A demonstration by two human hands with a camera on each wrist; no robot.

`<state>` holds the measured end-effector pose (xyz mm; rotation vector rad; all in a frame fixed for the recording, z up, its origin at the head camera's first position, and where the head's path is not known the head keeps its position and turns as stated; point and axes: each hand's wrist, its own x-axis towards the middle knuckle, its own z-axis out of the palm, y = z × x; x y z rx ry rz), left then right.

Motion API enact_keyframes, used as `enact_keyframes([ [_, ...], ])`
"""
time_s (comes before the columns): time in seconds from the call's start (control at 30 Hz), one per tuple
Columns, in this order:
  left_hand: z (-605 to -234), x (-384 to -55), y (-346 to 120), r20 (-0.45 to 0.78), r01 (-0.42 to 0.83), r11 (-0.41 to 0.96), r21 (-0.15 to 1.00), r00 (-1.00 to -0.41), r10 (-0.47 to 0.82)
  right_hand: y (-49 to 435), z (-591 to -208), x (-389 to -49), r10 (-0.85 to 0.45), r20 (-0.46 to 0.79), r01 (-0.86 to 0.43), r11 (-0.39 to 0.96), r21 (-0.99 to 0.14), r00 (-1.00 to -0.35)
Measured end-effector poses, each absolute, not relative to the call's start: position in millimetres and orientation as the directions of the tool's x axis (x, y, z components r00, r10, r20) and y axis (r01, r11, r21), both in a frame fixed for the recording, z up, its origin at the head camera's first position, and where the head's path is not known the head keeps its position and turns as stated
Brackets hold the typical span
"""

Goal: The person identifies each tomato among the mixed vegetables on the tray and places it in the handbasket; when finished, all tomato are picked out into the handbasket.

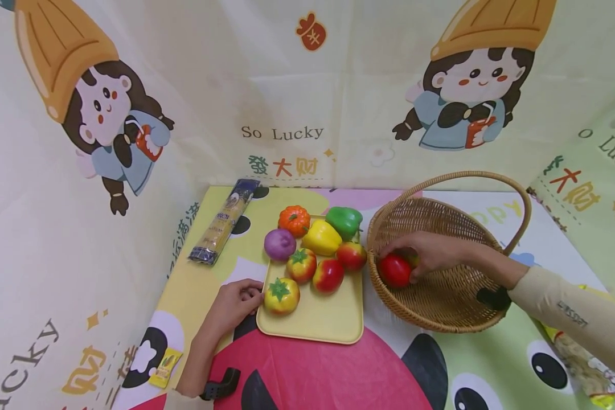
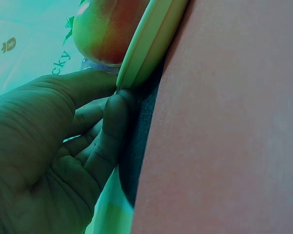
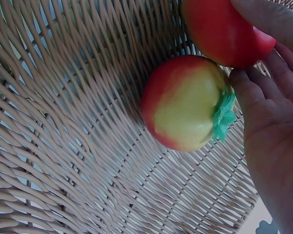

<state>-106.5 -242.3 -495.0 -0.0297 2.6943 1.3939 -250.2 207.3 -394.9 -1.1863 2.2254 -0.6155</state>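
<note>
Left hand [image 1: 238, 304], pinching the left edge of a yellow tray [image 1: 312, 328] bearing 8 toy vegetables [image 1: 303, 266]; right hand [image 1: 433, 253], grasping 1 red toy fruit [image 1: 394, 270] inside a wicker basket [image 1: 456, 290], beside 1 leafy-topped toy tomato [image 3: 185, 105].

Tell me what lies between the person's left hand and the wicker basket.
In the head view, the yellow tray with its fruit and vegetables lies between the left hand and the wicker basket.
</note>
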Motion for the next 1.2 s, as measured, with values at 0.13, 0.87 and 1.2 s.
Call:
enact_keyframes([
  [0.13,-495.0,-105.8,-242.2,-0.104,-0.068,0.575,0.815,-0.994,0.030,207.3,-393.3,-249.0,-0.852,-0.240,-0.607,0.504,-0.614,-0.464],
  [0.87,-495.5,-105.1,-241.4,-0.104,-0.068,0.575,0.815,-0.994,0.030,210.5,-390.1,-249.0,-0.862,-0.217,-0.637,0.489,-0.596,-0.458],
  [1.2,-493.7,-104.8,-241.1,-0.102,-0.065,0.572,0.817,-0.994,0.032,212.6,-384.3,-246.5,-0.856,-0.230,-0.565,0.485,-0.668,-0.463],
])
